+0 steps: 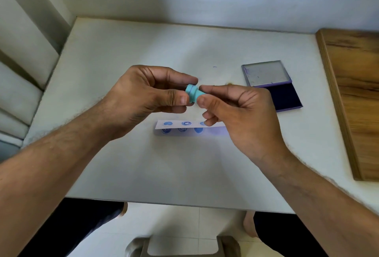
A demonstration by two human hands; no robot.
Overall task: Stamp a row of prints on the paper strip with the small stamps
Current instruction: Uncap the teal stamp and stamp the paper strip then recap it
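A small turquoise stamp [193,93] is held in the air above the table's middle, lying sideways between both hands. My left hand [147,96] pinches its wider end with thumb and fingers. My right hand [235,111] pinches the narrower end. Below them the white paper strip [176,126] lies flat on the table, bearing several round blue prints in two rows. Its right end is hidden under my right hand.
An open ink pad [285,96] with a dark blue pad and raised lid [265,73] lies to the right of my hands. A wooden board [354,92] covers the table's right edge. The white table [143,164] meets a wall behind; my knees show below its front edge.
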